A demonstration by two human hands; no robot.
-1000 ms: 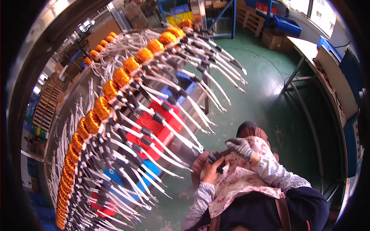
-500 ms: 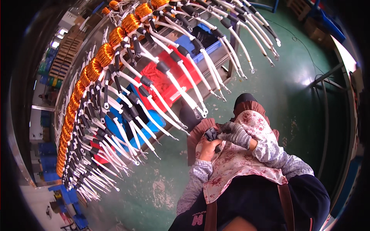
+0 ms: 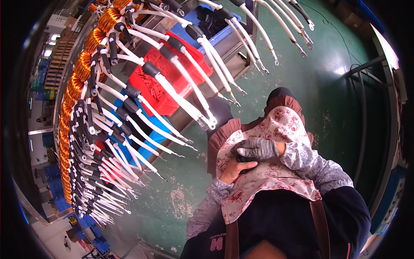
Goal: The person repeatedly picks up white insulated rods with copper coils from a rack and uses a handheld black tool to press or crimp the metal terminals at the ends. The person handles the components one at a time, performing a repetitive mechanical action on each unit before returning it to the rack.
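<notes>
My bare left hand (image 3: 233, 169) is closed round a dark grey-black bundle (image 3: 247, 169) over my lap, its thumb lying across it. From above, my right hand (image 3: 257, 149), in a grey knitted glove, wraps its fingers over the far side of the same bundle. The two hands cover most of it, so its exact kind cannot be made out. Beneath them spreads a floral apron (image 3: 276, 166). To the left hangs a long row of copper-wound coils (image 3: 74, 88), their white-sleeved leads (image 3: 168, 82) with black sleeves and ring terminals reaching toward me.
Under the leads stand a red bin (image 3: 157, 82) of red pieces, a blue bin (image 3: 215, 28) of black pieces and another blue bin (image 3: 157, 138). A metal rack edge (image 3: 241, 64) runs beside them. Green floor (image 3: 181, 203) surrounds me; a metal-legged table (image 3: 366, 75) stands right.
My right hand has moved left and over the dark bundle, now hiding most of it. My view has shifted, so the coils and bins sit further left and up.
</notes>
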